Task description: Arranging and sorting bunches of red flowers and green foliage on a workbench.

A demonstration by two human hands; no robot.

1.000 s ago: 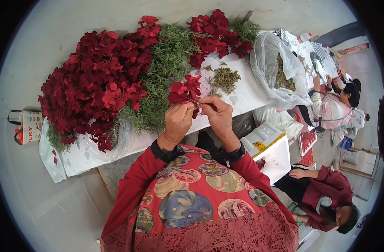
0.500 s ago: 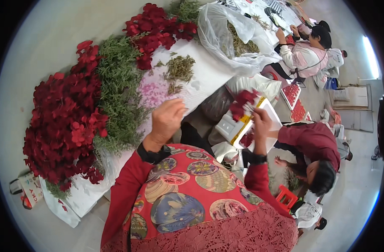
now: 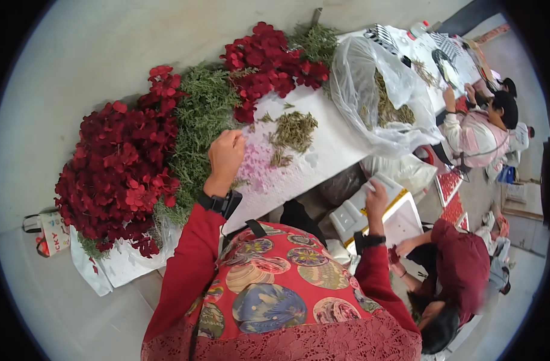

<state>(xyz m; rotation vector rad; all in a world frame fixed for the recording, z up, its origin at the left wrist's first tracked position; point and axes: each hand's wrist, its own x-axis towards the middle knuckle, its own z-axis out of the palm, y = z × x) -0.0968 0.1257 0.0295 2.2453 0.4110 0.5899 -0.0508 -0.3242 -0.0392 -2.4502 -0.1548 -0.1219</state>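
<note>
White table (image 3: 341,150) | left hand (image 3: 225,155) curled loosely over pink bits (image 3: 258,165) (grip unclear) | right hand (image 3: 376,200) flat on foam box (image 3: 371,216)

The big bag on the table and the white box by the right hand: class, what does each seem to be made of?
The bag looks like thin clear plastic film: glossy, crinkled, its greenish contents showing through. The white box under the right hand looks like matte foam or plastic, thick-walled and blocky; the view leaves that open.
</note>
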